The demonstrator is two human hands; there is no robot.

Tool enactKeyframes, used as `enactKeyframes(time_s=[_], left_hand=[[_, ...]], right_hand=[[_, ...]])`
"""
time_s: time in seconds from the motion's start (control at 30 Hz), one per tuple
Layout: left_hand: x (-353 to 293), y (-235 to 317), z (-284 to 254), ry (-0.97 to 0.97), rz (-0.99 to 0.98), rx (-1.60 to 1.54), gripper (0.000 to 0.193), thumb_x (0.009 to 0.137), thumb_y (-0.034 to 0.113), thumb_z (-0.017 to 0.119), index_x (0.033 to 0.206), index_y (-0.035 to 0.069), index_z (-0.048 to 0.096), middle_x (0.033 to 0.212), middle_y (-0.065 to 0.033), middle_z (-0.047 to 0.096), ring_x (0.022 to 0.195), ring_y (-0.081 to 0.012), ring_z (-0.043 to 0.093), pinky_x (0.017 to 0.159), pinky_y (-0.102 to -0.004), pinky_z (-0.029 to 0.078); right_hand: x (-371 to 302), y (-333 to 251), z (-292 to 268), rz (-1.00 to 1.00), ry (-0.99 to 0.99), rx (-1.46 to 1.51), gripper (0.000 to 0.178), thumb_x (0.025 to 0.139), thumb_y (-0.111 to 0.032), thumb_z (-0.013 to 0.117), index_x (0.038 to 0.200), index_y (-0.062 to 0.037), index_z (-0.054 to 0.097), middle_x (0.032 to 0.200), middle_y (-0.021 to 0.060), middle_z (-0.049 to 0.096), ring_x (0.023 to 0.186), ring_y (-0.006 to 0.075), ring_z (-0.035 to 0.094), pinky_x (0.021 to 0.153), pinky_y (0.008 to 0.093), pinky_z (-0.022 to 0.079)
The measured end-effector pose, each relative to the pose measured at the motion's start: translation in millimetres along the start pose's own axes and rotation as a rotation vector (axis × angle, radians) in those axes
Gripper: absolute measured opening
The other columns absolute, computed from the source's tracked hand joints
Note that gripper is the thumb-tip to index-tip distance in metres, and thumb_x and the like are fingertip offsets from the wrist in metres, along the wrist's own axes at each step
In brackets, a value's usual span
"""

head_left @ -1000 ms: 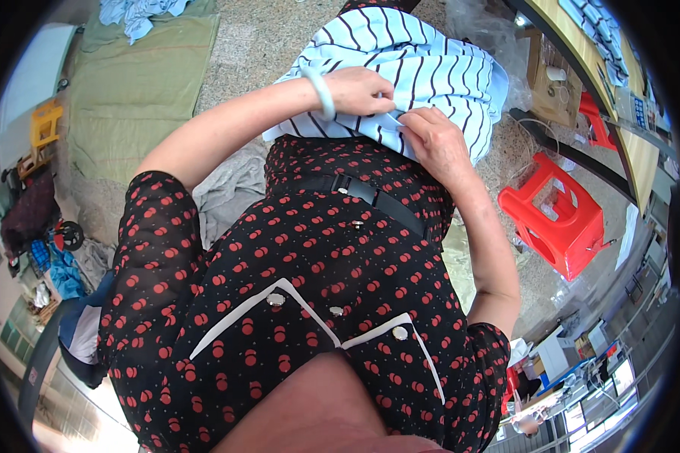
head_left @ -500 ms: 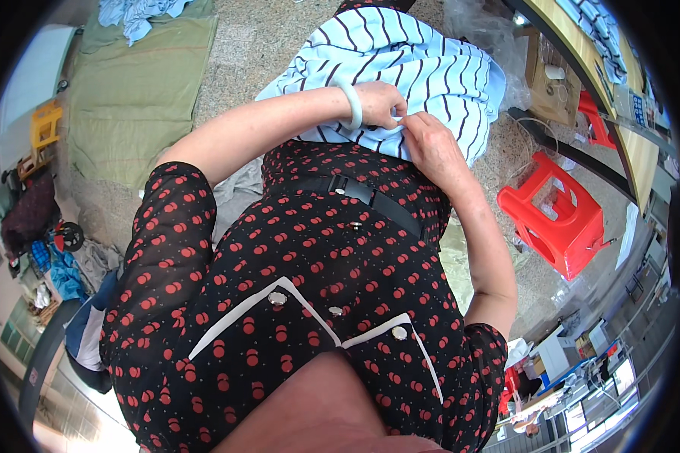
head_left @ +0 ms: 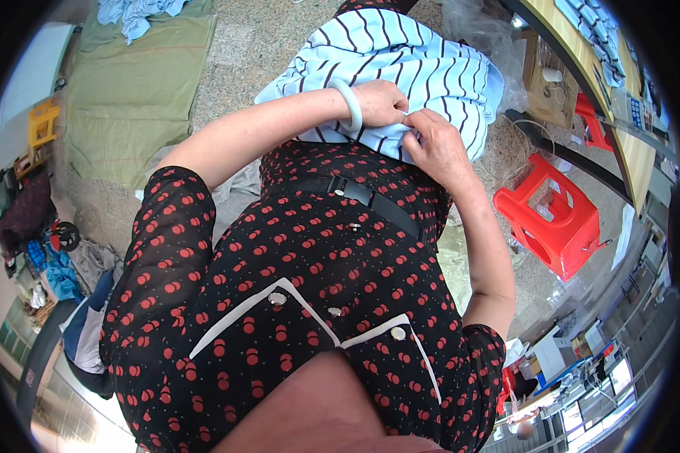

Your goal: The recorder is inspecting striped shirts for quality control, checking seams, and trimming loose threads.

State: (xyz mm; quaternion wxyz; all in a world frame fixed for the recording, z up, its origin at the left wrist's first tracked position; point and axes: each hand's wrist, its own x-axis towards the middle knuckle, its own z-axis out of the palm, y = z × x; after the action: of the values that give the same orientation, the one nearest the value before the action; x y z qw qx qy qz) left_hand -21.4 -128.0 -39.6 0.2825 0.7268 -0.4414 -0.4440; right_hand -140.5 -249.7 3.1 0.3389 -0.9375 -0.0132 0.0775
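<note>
Across my lap lies a light blue fabric piece with dark stripes (head_left: pixel 423 68), bunched in loose folds. My left hand (head_left: pixel 378 102), with a pale bangle (head_left: pixel 346 104) on its wrist, is closed on the near edge of this fabric. Right beside it my right hand (head_left: pixel 437 147) pinches the same edge, fingertips almost touching those of the left. The bit of cloth between the fingers is mostly hidden, and whether anything small is held there cannot be seen.
A red plastic stool (head_left: pixel 555 215) stands on the speckled floor to my right. Beyond it are a cardboard box (head_left: pixel 548 90) and a wooden-topped table (head_left: pixel 635 162) with striped cloth on it. A green sheet (head_left: pixel 136 98) covers floor at far left, near a yellow stool (head_left: pixel 44 124).
My right hand has turned slightly, its fingers now more bent over the fabric edge. The left hand has hardly moved, and the fabric lies much the same.
</note>
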Motion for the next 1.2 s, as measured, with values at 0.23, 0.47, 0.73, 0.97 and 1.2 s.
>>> enactKeyframes(time_s=[0.23, 0.47, 0.73, 0.97, 1.2], left_hand=[[-7, 8, -9, -0.041, -0.117, -0.284, 0.022, 0.076, 0.022, 0.051, 0.070, 0.001, 0.058, 0.054, 0.0001, 0.046, 0.052, -0.0079, 0.037, 0.049, -0.0268, 0.032], [-10, 5, -7, -0.019, -0.211, -0.411, 0.023, 0.077, 0.022, 0.051, 0.067, 0.002, 0.057, 0.053, 0.0019, 0.043, 0.052, -0.0066, 0.034, 0.048, -0.0262, 0.031], [-15, 10, 1, 0.168, 0.010, 0.034, 0.027, 0.075, 0.021, 0.043, 0.076, -0.002, 0.057, 0.078, -0.0217, 0.057, 0.076, -0.0366, 0.053, 0.070, -0.0425, 0.041], [-25, 15, 9, 0.261, 0.070, 0.143, 0.023, 0.075, 0.020, 0.049, 0.079, -0.003, 0.053, 0.079, -0.0217, 0.056, 0.076, -0.0377, 0.053, 0.069, -0.0440, 0.041], [-26, 14, 18, 0.342, 0.055, 0.146, 0.022, 0.076, 0.019, 0.047, 0.079, -0.002, 0.051, 0.078, -0.0210, 0.055, 0.076, -0.0366, 0.054, 0.068, -0.0440, 0.041]], right_hand=[[3, -5, -6, 0.016, 0.009, -0.025, 0.011, 0.069, -0.004, 0.053, 0.080, -0.0001, 0.055, 0.074, 0.0130, 0.055, 0.072, 0.0279, 0.054, 0.065, 0.0345, 0.044], [3, -5, -1, -0.002, 0.080, -0.040, 0.011, 0.071, 0.000, 0.053, 0.082, 0.0000, 0.055, 0.075, 0.0143, 0.056, 0.074, 0.0289, 0.055, 0.066, 0.0348, 0.045], [3, -1, 6, -0.099, 0.176, -0.122, 0.013, 0.072, 0.002, 0.051, 0.084, -0.0005, 0.055, 0.076, 0.0148, 0.055, 0.076, 0.0304, 0.054, 0.068, 0.0372, 0.044], [3, 0, 8, -0.142, 0.166, -0.120, 0.017, 0.067, 0.003, 0.049, 0.084, -0.0005, 0.052, 0.078, 0.0139, 0.052, 0.078, 0.0292, 0.051, 0.070, 0.0367, 0.043], [4, -1, 10, -0.135, 0.184, -0.121, 0.017, 0.068, 0.003, 0.049, 0.084, -0.0007, 0.051, 0.079, 0.0139, 0.052, 0.078, 0.0294, 0.050, 0.070, 0.0370, 0.042]])
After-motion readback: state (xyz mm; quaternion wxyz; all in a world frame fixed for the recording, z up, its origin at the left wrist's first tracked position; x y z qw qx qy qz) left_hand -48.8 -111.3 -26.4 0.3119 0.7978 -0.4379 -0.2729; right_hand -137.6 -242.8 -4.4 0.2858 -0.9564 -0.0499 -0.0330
